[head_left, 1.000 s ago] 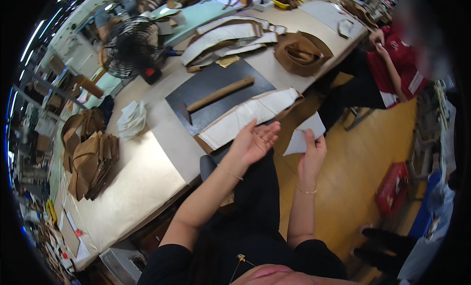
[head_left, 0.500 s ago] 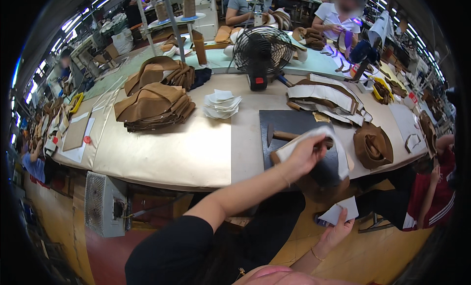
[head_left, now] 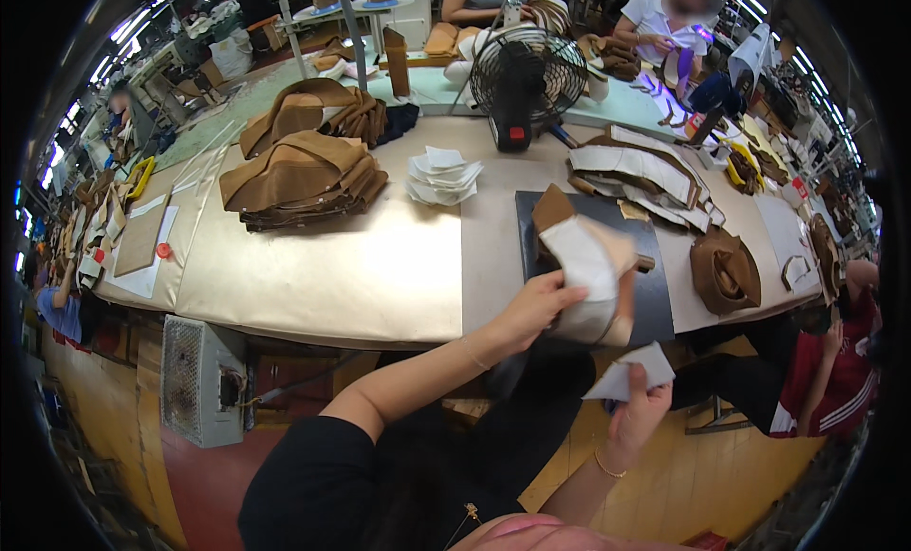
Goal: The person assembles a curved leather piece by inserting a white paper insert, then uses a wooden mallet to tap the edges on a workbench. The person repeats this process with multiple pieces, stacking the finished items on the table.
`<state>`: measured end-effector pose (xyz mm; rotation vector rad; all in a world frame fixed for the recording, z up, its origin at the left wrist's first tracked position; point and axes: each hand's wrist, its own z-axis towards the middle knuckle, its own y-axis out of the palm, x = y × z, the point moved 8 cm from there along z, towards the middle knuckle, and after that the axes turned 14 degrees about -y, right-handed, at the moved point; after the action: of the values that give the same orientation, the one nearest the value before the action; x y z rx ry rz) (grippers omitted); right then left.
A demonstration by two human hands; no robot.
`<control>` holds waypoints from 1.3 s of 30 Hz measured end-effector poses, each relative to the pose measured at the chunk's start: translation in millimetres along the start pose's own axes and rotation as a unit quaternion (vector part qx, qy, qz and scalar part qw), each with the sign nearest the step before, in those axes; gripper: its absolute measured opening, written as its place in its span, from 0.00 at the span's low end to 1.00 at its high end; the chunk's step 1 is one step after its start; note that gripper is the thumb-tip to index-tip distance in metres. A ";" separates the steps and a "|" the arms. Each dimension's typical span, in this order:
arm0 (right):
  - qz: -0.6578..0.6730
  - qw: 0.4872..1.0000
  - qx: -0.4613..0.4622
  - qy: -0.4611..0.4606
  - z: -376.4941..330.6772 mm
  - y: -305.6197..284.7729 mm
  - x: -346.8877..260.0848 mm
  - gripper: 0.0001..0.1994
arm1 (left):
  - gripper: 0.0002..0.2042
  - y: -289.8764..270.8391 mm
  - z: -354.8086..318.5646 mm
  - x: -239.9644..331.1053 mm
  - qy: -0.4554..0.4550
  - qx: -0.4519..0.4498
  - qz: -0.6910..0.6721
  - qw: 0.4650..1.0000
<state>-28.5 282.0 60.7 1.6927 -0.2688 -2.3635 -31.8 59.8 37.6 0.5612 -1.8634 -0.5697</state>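
Observation:
My left hand [head_left: 550,306] pinches a curved leather piece [head_left: 581,259], brown at its upper tip and white along its middle. Motion blurs its right side. It hangs over a dark slab [head_left: 657,304] on the table, hiding most of a hammer whose wooden handle end [head_left: 645,263] pokes out beside it. Lower and further right, my right hand [head_left: 638,413] is closed on a white backing piece [head_left: 628,373], thumb on top; whether it is one layer or several I cannot tell. This hand is in front of the table's edge, over the floor.
A stack of brown leather pieces [head_left: 299,186] and a pile of white pieces [head_left: 443,177] lie left of the slab. Behind it stand a black fan [head_left: 529,72] and white-lined strips [head_left: 636,171]. A rolled brown piece [head_left: 726,276] sits right. Co-workers sit across and at right.
My left hand has come left and nearer me, turning the leather piece so its brown tip points up. The right hand with the white piece has shifted slightly left.

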 end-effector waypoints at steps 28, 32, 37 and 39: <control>-0.315 0.944 -0.095 0.009 -13.0 72.0 -19.8 0.09 | 0.25 -2.2 -53.2 -41.0 -0.089 0.012 0.029 0.996; -0.322 0.941 -0.101 0.007 -14.1 74.0 -20.2 0.09 | 0.19 -8.2 -49.8 -43.5 -0.073 0.001 0.086 0.994; -0.333 0.937 -0.103 -0.017 -14.1 70.2 -19.8 0.09 | 0.18 1.3 -46.5 -43.9 -0.035 0.002 0.057 0.998; -0.332 0.937 -0.103 -0.028 -15.0 70.7 -20.7 0.09 | 0.18 3.3 -46.8 -44.1 -0.030 0.014 0.049 0.998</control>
<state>-2.7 219.8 94.1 1.8108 0.6250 -2.7532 26.2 83.8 23.6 0.4722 -1.9469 -0.5007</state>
